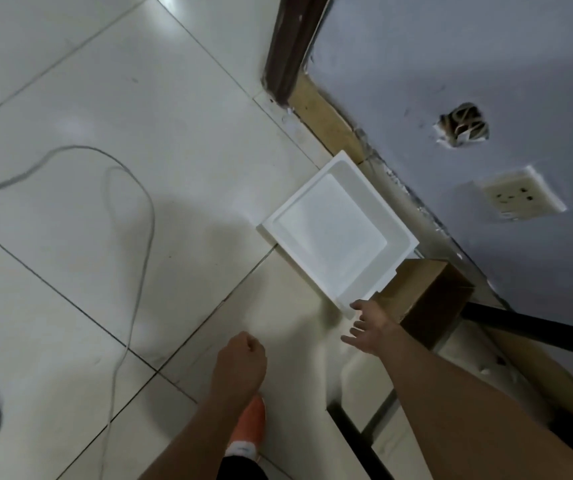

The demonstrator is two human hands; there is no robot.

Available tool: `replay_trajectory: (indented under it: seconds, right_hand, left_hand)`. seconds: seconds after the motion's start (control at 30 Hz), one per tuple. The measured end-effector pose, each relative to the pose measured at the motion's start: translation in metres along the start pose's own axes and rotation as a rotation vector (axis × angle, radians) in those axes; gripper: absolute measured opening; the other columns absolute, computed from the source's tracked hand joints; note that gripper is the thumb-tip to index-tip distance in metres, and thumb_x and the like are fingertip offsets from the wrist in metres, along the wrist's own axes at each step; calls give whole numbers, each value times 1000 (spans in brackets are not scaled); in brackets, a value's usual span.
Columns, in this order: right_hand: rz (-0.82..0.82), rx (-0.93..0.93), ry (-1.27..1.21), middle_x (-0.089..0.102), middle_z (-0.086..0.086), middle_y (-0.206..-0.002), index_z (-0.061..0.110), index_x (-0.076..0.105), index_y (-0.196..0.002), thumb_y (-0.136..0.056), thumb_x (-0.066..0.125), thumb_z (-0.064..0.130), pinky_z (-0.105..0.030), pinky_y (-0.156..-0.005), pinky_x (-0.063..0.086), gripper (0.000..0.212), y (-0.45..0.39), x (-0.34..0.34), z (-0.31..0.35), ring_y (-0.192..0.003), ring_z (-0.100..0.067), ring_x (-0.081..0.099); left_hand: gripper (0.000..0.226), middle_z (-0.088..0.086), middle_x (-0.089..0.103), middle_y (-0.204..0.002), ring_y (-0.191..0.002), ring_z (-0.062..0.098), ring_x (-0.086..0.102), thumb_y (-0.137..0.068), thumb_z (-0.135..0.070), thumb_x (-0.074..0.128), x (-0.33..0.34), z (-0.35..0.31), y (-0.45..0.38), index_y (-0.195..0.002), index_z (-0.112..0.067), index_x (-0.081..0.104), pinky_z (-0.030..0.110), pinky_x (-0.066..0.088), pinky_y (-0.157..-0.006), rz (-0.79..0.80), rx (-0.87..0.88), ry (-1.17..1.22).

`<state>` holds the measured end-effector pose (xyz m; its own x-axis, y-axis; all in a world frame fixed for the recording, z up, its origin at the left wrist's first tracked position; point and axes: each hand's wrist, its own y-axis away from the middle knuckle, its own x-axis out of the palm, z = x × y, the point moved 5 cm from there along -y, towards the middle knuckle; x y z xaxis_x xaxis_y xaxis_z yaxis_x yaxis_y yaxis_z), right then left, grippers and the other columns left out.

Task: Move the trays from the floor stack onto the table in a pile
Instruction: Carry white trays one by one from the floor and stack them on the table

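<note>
A stack of white square trays [338, 228] lies on the tiled floor against the wall's skirting. My right hand [368, 327] hovers at the stack's near corner, fingers spread and empty, its fingertips just short of the rim. My left hand [241, 356] is curled into a loose fist over the floor, holding nothing, well left of the trays. The table is out of view.
A brown cardboard box [423, 299] stands right beside the trays, next to my right hand. A black metal frame [534, 329] runs along the lower right. A grey cable [132, 265] loops over the floor on the left. An orange shoe [248, 426] shows below my left arm.
</note>
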<state>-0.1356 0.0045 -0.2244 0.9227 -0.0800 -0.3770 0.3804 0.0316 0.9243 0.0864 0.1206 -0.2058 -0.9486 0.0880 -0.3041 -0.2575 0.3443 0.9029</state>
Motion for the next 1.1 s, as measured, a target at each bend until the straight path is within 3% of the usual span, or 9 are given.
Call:
replay_trajectory:
  seconds: [0.17,0.33,0.47,0.57,0.67,0.77,0.87,1.0,1.1]
  right_hand:
    - [-45,15,-86,25,-13,-156,10,25,-150,-94,56,15,-54,-112,36,65,-32,11,0,-145,-29,26]
    - [-102,19,-42,41,-12,-145,8,42,-140,-93,60,20,-43,-108,44,51,-57,17,4,-131,-29,44]
    - [-164,-19,-80,56,-11,-123,7,50,-133,-90,64,19,-32,-88,53,47,-61,12,-1,-101,-23,54]
    - [-130,-102,-88,50,-17,-136,6,45,-138,-87,64,8,-34,-82,55,55,-47,15,4,-100,-25,55]
    - [-119,-137,-112,59,-17,-122,7,39,-143,-81,65,-3,-40,-93,55,68,-10,20,10,-90,-25,63]
    - [-68,-92,-165,63,-23,-119,11,47,-125,-79,64,-8,-41,-85,59,52,36,28,2,-103,-37,67]
    - [-38,-56,-152,65,-18,-99,-6,59,-106,-78,62,-11,-22,-43,52,29,99,29,-14,-72,-27,64]
    - [3,-32,-185,60,-14,-73,-5,56,-77,-76,62,-15,-29,-49,44,12,203,30,-40,-58,-24,54]
    - [50,-58,-190,58,-13,-65,-2,53,-69,-73,65,-14,-31,-52,46,18,269,24,-48,-55,-26,53]
  left_hand:
    - [20,9,70,-91,-91,28,65,-91,-18,48,9,41,-15,-88,-9,65,36,49,-82,35,-65,40]
    - [17,11,70,-85,-86,33,67,-90,-17,50,18,39,-32,-82,-11,64,44,55,-78,61,-54,107]
    - [17,12,72,-88,-89,32,68,-87,-19,50,24,15,-35,-83,-12,64,47,57,-83,60,-35,135]
    - [16,11,72,-89,-89,32,68,-86,-22,49,24,-12,-24,-77,-18,62,48,58,-84,70,-41,205]
    - [15,10,70,-86,-85,31,67,-81,-28,49,20,-36,-8,-75,-19,59,51,57,-86,94,-63,282]
    - [27,7,66,-80,-79,27,62,-82,-37,53,7,-68,19,-77,-11,60,53,55,-90,126,-62,327]
    - [37,9,65,-93,-90,28,62,-90,-42,52,-14,-103,50,-95,-7,62,43,53,-92,118,-33,317]
    - [54,20,60,-126,-115,36,59,-93,-35,54,-60,-136,113,-132,-1,40,39,45,-96,-29,-20,269]
    - [49,24,61,-116,-99,37,60,-95,-15,50,-103,-153,178,-136,-4,26,39,46,-85,-180,0,201]
